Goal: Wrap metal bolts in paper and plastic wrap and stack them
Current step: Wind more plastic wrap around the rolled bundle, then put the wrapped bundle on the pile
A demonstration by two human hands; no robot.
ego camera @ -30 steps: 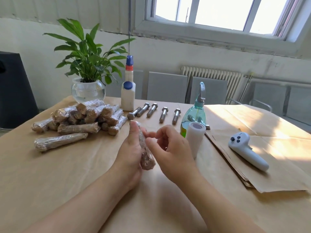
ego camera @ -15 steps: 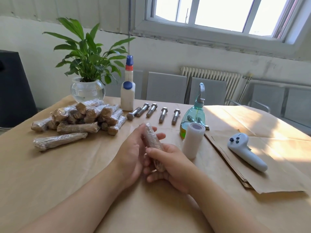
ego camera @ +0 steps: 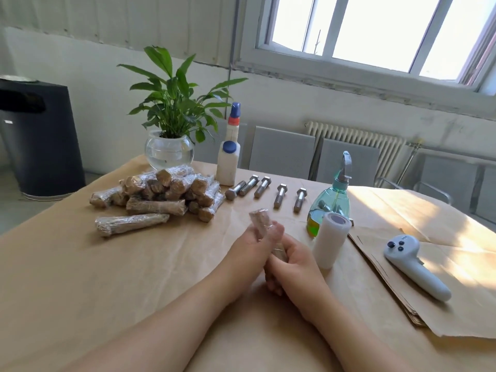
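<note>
Head view: both hands meet at table centre around one wrapped bolt (ego camera: pixel 264 229) — brown paper under shiny plastic film, tilted, top end sticking up past the fingers. Left hand (ego camera: pixel 248 253) grasps its upper part, thumb and fingers curled round it. Right hand (ego camera: pixel 294 267) grips the lower part, fingers wrapped under it; the lower end is hidden between the palms. Bolt is held just above the paper-covered table (ego camera: pixel 134 277), not resting on it as far as can be told.

Left and further back: pile of wrapped bolts (ego camera: pixel 166 191), stacked in a heap, with one long wrapped piece (ego camera: pixel 131 224) lying apart in front of it. Behind the hands, five bare bolts (ego camera: pixel 264 187) in a loose row, heads mostly away from the camera. Roll of plastic wrap (ego camera: pixel 330 238) stands upright just right of the right hand — close, not touching. Green spray bottle (ego camera: pixel 331 202) right behind the roll. White glue bottle (ego camera: pixel 228 165) beside the pile, potted plant (ego camera: pixel 171 146) in a glass bowl behind it. Stack of brown paper sheets (ego camera: pixel 402 291) at right, white controller (ego camera: pixel 414 264) lying on top.
</note>
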